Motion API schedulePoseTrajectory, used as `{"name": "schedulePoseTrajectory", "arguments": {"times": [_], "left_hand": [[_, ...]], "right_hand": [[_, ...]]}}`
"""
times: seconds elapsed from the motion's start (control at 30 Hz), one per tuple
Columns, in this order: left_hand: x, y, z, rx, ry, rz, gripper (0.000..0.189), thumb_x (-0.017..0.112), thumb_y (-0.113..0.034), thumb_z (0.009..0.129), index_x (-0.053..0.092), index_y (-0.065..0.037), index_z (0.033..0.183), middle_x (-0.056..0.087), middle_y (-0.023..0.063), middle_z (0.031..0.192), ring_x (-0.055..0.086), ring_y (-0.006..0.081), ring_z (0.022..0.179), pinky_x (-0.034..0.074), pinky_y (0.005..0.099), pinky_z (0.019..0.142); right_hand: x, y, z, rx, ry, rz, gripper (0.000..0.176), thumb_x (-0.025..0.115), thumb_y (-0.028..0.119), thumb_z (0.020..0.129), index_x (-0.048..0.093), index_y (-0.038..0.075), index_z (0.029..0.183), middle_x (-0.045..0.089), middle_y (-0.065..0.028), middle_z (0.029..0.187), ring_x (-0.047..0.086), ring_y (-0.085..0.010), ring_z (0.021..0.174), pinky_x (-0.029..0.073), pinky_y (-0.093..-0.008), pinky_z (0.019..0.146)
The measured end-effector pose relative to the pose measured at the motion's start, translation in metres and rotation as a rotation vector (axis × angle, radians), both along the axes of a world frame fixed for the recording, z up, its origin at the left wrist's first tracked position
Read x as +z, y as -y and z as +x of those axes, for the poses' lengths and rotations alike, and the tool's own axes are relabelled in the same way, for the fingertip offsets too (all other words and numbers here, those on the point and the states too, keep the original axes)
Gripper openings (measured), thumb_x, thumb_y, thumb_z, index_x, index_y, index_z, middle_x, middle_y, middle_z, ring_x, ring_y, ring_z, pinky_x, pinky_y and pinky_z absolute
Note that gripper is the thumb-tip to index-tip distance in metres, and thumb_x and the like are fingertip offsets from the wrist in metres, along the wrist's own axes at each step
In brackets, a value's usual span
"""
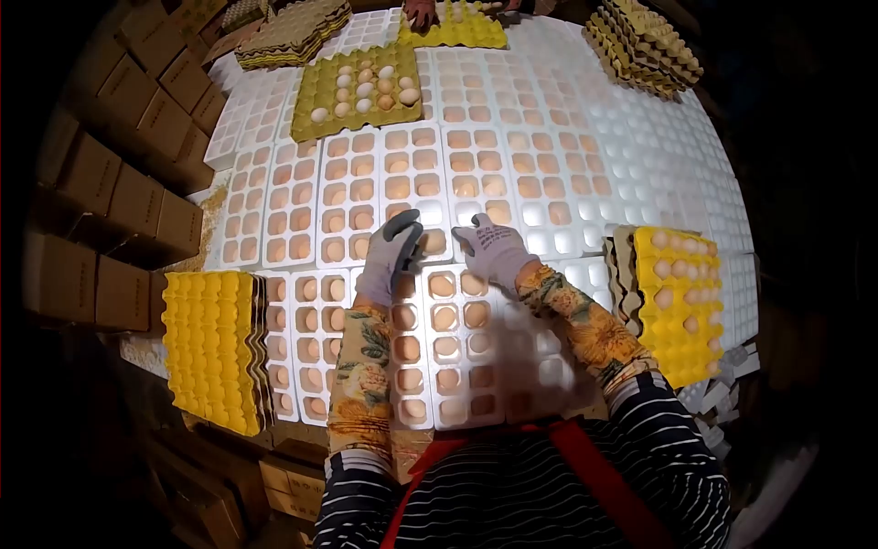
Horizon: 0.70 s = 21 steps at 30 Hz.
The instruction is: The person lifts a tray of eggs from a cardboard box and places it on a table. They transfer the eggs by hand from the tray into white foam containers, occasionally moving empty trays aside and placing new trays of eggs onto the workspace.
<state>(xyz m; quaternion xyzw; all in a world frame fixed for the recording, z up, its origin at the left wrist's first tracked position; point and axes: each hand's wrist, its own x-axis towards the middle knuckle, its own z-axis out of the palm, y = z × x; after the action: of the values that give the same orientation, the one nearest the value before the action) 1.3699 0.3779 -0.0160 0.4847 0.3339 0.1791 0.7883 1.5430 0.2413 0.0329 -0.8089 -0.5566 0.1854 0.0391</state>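
My left hand [393, 249], in a white glove with dark grey fingers, is over the white foam egg trays near the middle. Its fingers are bent but apart, and nothing shows between them. My right hand [497, 252], gloved the same way, is just to the right with fingertips turned inward and spread, also with no egg visible in it. Between the hands, an egg [433, 243] sits in a foam cell. Nearer to me, a foam tray [460, 343] holds brown eggs in its square cells. Shadow darkens the cells below my right forearm.
Yellow egg flats [208, 352] are stacked at left. A yellow flat with eggs [681, 306] stands at right. An olive flat [315, 87] holds brown and white eggs. Another person's gloved hand [421, 14] is at the far edge. Cardboard boxes [128, 197] line the left.
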Motion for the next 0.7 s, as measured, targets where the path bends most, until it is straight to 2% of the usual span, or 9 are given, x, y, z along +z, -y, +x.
{"name": "schedulePoseTrajectory", "arguments": {"times": [0.03, 0.17, 0.23, 0.3, 0.37, 0.5, 0.57, 0.6, 0.7], "left_hand": [[0.000, -0.011, -0.004, 0.034, 0.137, -0.202, 0.037, 0.060, -0.019, 0.099, 0.059, -0.004, 0.133, 0.066, 0.0085, 0.097, 0.062, 0.0132, 0.077, 0.054, 0.0261, 0.066], [-0.029, -0.019, 0.011, 0.040, 0.297, 0.252, 0.042, 0.056, -0.009, 0.100, 0.049, -0.001, 0.141, 0.061, 0.0078, 0.105, 0.062, 0.0160, 0.086, 0.057, 0.0301, 0.074], [-0.027, -0.020, 0.029, 0.111, 0.276, 0.324, 0.036, 0.066, -0.013, 0.093, 0.059, -0.001, 0.126, 0.063, 0.0057, 0.106, 0.063, 0.0148, 0.088, 0.056, 0.0266, 0.072], [-0.020, -0.018, 0.045, 0.264, 0.175, 0.253, 0.031, 0.066, -0.012, 0.092, 0.062, -0.001, 0.121, 0.063, 0.0069, 0.112, 0.062, 0.0180, 0.094, 0.055, 0.0293, 0.078], [-0.028, -0.029, 0.064, 0.076, -0.034, 0.809, 0.031, 0.066, -0.016, 0.086, 0.067, -0.010, 0.117, 0.059, 0.0121, 0.126, 0.060, 0.0303, 0.110, 0.047, 0.0418, 0.097], [-0.029, -0.013, 0.063, 0.065, -0.618, 1.463, 0.053, 0.064, -0.039, 0.087, 0.060, -0.015, 0.133, 0.049, 0.0157, 0.143, 0.039, 0.0326, 0.138, 0.019, 0.0580, 0.118], [-0.007, 0.015, 0.049, 0.031, -0.873, 1.545, 0.066, 0.062, -0.050, 0.087, 0.052, -0.016, 0.143, 0.037, 0.0208, 0.154, 0.025, 0.0400, 0.146, 0.006, 0.0630, 0.119], [0.003, 0.039, 0.047, -0.053, -0.989, 1.503, 0.069, 0.062, -0.053, 0.087, 0.051, -0.015, 0.145, 0.034, 0.0212, 0.156, 0.021, 0.0403, 0.149, 0.003, 0.0640, 0.120], [-0.022, 0.075, 0.042, -0.043, -1.011, 1.574, 0.057, 0.060, -0.043, 0.090, 0.055, -0.013, 0.138, 0.043, 0.0191, 0.151, 0.031, 0.0383, 0.145, 0.003, 0.0627, 0.121]], "right_hand": [[0.004, -0.010, 0.002, 0.006, 0.006, -0.066, 0.042, 0.055, 0.026, 0.089, 0.058, 0.020, 0.131, 0.052, -0.0182, 0.134, 0.065, -0.0369, 0.106, 0.052, -0.0443, 0.093], [-0.031, -0.062, 0.020, -0.010, 0.285, 0.099, 0.031, 0.054, 0.026, 0.094, 0.060, 0.014, 0.122, 0.053, -0.0164, 0.127, 0.060, -0.0335, 0.110, 0.052, -0.0484, 0.087], [-0.031, -0.062, 0.024, 0.076, 0.318, 0.139, 0.035, 0.055, 0.033, 0.095, 0.058, 0.013, 0.124, 0.053, -0.0151, 0.124, 0.057, -0.0319, 0.113, 0.051, -0.0479, 0.089], [-0.024, -0.051, 0.028, 0.021, 0.234, 0.188, 0.038, 0.055, 0.035, 0.095, 0.056, 0.014, 0.127, 0.053, -0.0140, 0.126, 0.057, -0.0319, 0.114, 0.049, -0.0473, 0.092], [-0.022, -0.033, 0.036, -0.021, 0.164, 0.237, 0.044, 0.057, 0.040, 0.094, 0.055, 0.014, 0.130, 0.053, -0.0143, 0.127, 0.056, -0.0328, 0.113, 0.048, -0.0474, 0.093], [0.022, 0.054, 0.024, -0.162, -0.191, 0.485, 0.048, 0.063, 0.037, 0.091, 0.058, 0.011, 0.131, 0.059, -0.0138, 0.123, 0.059, -0.0332, 0.112, 0.049, -0.0434, 0.095], [0.049, 0.118, 0.024, -0.052, -0.160, 0.739, 0.045, 0.074, 0.023, 0.085, 0.063, 0.009, 0.126, 0.063, -0.0129, 0.119, 0.065, -0.0318, 0.100, 0.055, -0.0371, 0.082], [0.082, 0.155, 0.019, -0.252, -0.364, 0.573, 0.047, 0.077, 0.018, 0.083, 0.063, 0.010, 0.127, 0.064, -0.0117, 0.119, 0.066, -0.0269, 0.092, 0.055, -0.0319, 0.072], [0.104, 0.248, 0.046, -0.355, -0.329, 0.710, 0.048, 0.079, 0.014, 0.081, 0.064, 0.009, 0.127, 0.065, -0.0122, 0.120, 0.065, -0.0229, 0.087, 0.054, -0.0296, 0.070]]}}
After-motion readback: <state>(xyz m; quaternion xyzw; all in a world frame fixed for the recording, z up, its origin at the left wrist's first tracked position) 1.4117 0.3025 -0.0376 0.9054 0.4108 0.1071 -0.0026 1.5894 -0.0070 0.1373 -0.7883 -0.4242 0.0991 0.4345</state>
